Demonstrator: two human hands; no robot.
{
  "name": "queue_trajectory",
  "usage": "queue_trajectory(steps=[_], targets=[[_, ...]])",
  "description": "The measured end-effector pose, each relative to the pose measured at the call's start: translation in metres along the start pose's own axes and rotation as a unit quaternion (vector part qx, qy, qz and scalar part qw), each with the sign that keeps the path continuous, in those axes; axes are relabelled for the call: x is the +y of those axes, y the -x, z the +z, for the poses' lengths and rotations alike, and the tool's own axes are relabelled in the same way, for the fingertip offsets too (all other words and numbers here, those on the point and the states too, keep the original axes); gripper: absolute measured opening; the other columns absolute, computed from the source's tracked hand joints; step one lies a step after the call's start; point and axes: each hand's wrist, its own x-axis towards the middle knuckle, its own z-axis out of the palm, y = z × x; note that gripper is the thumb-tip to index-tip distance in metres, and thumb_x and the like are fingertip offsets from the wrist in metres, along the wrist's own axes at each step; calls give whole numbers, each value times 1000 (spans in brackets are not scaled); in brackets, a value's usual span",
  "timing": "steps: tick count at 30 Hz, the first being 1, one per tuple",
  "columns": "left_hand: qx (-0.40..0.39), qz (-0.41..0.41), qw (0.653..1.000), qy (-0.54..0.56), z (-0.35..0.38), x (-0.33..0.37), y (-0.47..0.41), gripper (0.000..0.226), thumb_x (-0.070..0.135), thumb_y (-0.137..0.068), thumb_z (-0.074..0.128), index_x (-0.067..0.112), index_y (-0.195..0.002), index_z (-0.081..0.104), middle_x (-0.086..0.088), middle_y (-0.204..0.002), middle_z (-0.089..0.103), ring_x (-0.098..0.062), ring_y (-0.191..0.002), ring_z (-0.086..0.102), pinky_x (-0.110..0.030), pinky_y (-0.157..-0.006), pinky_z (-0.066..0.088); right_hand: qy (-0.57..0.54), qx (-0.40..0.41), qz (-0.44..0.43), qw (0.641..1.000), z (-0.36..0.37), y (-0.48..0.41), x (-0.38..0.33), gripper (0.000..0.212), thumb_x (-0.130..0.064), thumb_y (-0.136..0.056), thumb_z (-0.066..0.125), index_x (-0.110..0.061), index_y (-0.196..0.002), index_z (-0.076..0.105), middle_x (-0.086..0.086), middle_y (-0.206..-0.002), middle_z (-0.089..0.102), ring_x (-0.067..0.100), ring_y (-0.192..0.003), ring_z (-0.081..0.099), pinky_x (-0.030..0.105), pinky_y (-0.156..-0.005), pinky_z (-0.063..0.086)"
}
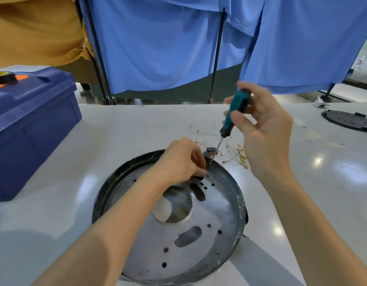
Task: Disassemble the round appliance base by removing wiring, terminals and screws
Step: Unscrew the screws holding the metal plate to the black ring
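Lower centre of the frame: the round base (199,234) lies on the counter (75,203). Our right hand (261,120) grips a screwdriver (234,116), its tip hard to make out beside our left hand (182,159) (curled fingers, hold unclear).

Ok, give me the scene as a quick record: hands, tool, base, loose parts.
base: round metal plate on table; one screw visible at near-right edge
right grip: holds screwdriver, tip down at far rim
left grip: fingers curled by the tip; contents hidden
wires: loose, with gold terminals, on table beyond base
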Motion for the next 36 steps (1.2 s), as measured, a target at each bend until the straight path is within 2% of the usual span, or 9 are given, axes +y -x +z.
queue_trajectory(steps=[3,7,11,16,20,22,25,30,36], targets=[[-14,-3,999,-53,4,0,0,16,20,-74,82,18,-88,75,-1,-87,70,-14,-79,66,-32,-78,57,-49,46,-13,998,-15,-9,-2,43,3,-85,60,-18,-123,56,12,-109,63,19,-97,63,37,-79,59],[-10,18,995,-102,6,6,0,14,24,-76,79,18,-88,76,0,-86,70,-18,-80,65,-38,-79,56,-14,41,-10,999,-27,-13,1,42,5,-87,60,-22,-119,56,0,-100,56,20,-89,58,33,-66,59],[-16,38,986,-163,8,10,0,12,24,-80,74,20,-91,75,-3,-90,69,-23,-83,64,-40,-78,55,116,-67,75,988,-21,-3,20,42,7,-84,63,-25,-111,56,-10,-99,53,16,-91,57,20,-69,50],[-31,78,964,-254,13,14,0,8,13,-83,60,9,-86,66,-8,-86,61,-30,-80,59,-42,-71,53,234,-191,147,942,-9,21,44,13,-10,-79,67,-19,-88,63,-4,-82,63,20,-82,60,31,-74,49],[-67,112,936,-325,14,20,-1,11,13,-87,56,9,-81,47,-6,-88,49,-27,-77,52,-36,-62,40,202,-238,197,929,-12,23,49,9,-24,-74,73,-23,-82,68,-1,-81,71,15,-84,66,32,-73,54],[-73,131,923,-355,14,23,-1,13,14,-90,53,13,-84,41,-5,-89,41,-24,-74,44,-30,-61,27,181,-259,203,927,-15,24,50,9,-19,-74,73,-22,-82,70,4,-81,72,22,-84,66,39,-75,55],[-82,135,911,-382,16,26,0,13,13,-91,50,13,-88,38,-6,-91,38,-23,-76,40,-28,-65,24,160,-256,205,931,-17,27,52,11,-12,-75,71,-22,-80,69,11,-81,71,30,-83,64,44,-74,54],[-90,139,900,-403,16,28,1,11,11,-90,50,12,-90,39,-7,-88,36,-22,-72,38,-27,-62,23,103,-259,235,931,-18,26,56,11,-7,-79,70,-18,-80,69,15,-79,68,16,-59,54,29,-50,47],[-95,132,902,-400,16,27,4,18,9,-87,51,11,-87,34,-9,-87,35,-23,-69,39,-29,-60,26,43,-255,262,930,-17,26,57,15,-2,-80,70,-17,-77,69,11,-69,63,8,-47,48,16,-41,38]])
